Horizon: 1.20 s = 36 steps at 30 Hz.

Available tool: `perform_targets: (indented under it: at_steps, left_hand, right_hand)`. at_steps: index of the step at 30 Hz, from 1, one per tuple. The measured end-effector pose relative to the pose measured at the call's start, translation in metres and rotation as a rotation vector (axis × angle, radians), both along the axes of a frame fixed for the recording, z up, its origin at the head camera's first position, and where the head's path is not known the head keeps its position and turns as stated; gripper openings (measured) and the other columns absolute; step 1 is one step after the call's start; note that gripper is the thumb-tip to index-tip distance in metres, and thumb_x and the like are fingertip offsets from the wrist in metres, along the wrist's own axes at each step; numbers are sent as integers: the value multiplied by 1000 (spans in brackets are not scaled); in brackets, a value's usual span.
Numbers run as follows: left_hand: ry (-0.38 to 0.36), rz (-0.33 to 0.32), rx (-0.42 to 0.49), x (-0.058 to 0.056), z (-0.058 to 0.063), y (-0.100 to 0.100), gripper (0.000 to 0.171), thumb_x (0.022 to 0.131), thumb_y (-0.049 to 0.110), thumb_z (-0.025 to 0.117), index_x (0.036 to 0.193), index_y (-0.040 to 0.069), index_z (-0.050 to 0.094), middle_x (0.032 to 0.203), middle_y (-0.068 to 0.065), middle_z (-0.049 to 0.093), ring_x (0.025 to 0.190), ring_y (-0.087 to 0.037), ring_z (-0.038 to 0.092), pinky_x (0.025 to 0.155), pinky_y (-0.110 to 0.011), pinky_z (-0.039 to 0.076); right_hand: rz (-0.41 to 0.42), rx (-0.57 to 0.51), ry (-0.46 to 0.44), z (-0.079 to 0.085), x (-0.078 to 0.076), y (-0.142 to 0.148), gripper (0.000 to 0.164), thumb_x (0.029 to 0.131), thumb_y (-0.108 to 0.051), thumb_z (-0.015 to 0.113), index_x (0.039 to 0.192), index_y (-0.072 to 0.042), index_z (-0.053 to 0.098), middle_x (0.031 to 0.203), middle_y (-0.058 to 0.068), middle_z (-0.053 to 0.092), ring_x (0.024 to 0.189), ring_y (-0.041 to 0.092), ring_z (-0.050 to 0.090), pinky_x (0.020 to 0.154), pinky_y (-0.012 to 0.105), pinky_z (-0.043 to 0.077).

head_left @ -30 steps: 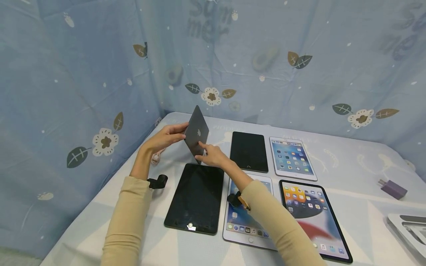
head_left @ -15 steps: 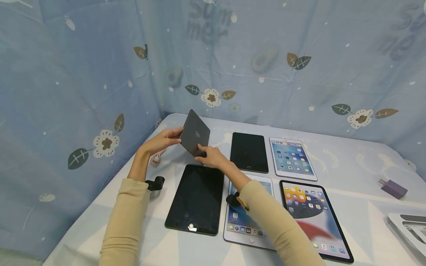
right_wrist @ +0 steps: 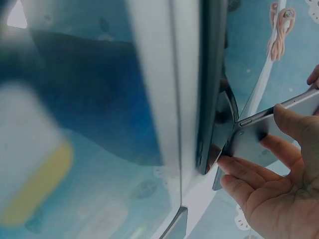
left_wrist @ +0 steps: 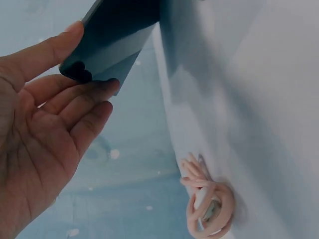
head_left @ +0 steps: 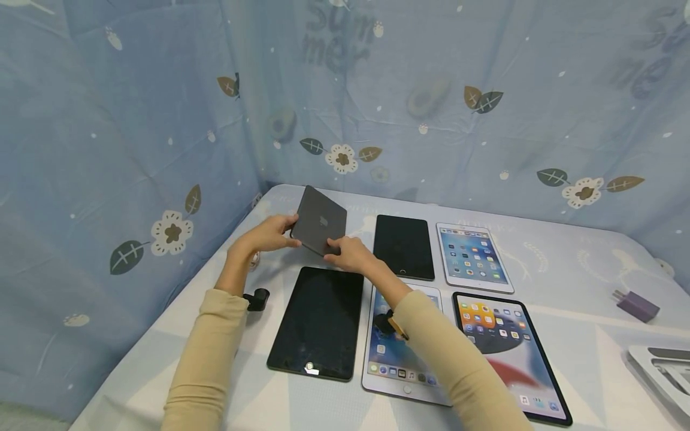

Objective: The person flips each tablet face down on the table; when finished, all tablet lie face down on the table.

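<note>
While the left grip [head_left: 268, 233] pinches one edge of the tilted gray iPad [head_left: 317, 216], the right grip [head_left: 353, 255] holds its lower corner, keeping it between them. On both grips' near side lies a black-screened iPad [head_left: 318, 323].

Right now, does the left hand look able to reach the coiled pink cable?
Likely yes: nothing visible separates the left hand from the nearby pink cable, though that hand holds the gray tablet.
</note>
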<state>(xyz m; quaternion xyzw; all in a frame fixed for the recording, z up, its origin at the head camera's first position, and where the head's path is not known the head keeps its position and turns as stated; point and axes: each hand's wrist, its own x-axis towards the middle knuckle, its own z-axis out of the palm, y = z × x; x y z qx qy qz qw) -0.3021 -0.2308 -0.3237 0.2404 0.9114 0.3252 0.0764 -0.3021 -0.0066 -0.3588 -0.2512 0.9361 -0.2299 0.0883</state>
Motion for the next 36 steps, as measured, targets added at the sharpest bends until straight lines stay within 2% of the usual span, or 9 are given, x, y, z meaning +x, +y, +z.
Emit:
perform_targets:
  at_steps: [4,7,10,16,20,24,28,30,36]
  left_hand:
    - [17,18,-74,-2,-6,6,73,90,8,66,143,-18,23,146,-35,33,135,-45,36,110,-51,35]
    - [43,21,-113,-4,-11,10,73,88,9,68,141,-19,26,143,-36,37,133,-45,40,108,-51,38]
    - [60,19,-137,-7,-17,13,71,88,10,68,140,-20,29,140,-36,41,130,-45,44,106,-51,41]
    - [30,24,-109,-8,-23,18,73,89,11,68,142,-18,28,140,-34,43,127,-42,49,99,-48,45]
    - [22,8,-85,-10,-24,18,72,88,9,68,142,-17,29,140,-34,44,126,-42,49,100,-49,45]
    - [-12,-5,-84,-13,-27,19,70,88,9,68,142,-17,30,142,-34,41,130,-43,44,105,-50,41]
    - [-57,15,-103,-15,-30,20,70,88,8,68,141,-18,31,143,-34,37,133,-44,40,109,-49,37]
    - [-68,33,-134,-15,-30,22,69,88,8,68,140,-18,32,144,-34,37,134,-44,40,110,-49,36]
    - [1,61,-333,-15,-30,31,70,85,12,71,141,-12,37,144,-29,42,133,-43,40,110,-47,36]
  right_hand:
    - [-39,33,8,-1,0,3,52,95,-29,60,141,-8,47,53,1,45,38,7,32,42,18,32]
    - [-63,54,28,-2,1,5,50,94,-28,62,138,-8,51,62,6,58,39,7,34,42,18,31]
    - [-80,72,40,-2,2,8,48,93,-25,64,136,-6,54,90,14,72,40,7,36,42,19,31]
    - [-96,88,42,0,5,12,46,91,-18,67,133,-4,56,127,13,64,38,7,29,41,18,28]
    - [-106,100,48,1,5,13,45,90,-15,68,132,-3,57,127,13,64,41,9,32,44,20,30]
    - [-112,140,89,3,8,13,41,88,-15,70,126,-2,62,126,13,65,57,14,56,54,22,40]
    - [-120,167,111,4,10,14,34,87,-15,71,118,-1,68,106,15,71,72,19,65,59,25,45]
    - [-131,166,103,5,11,14,29,86,-15,71,111,-1,70,95,14,72,68,19,64,58,26,45]
    - [-158,152,80,6,11,15,20,86,-17,72,98,-1,72,79,9,66,60,16,55,52,25,40]
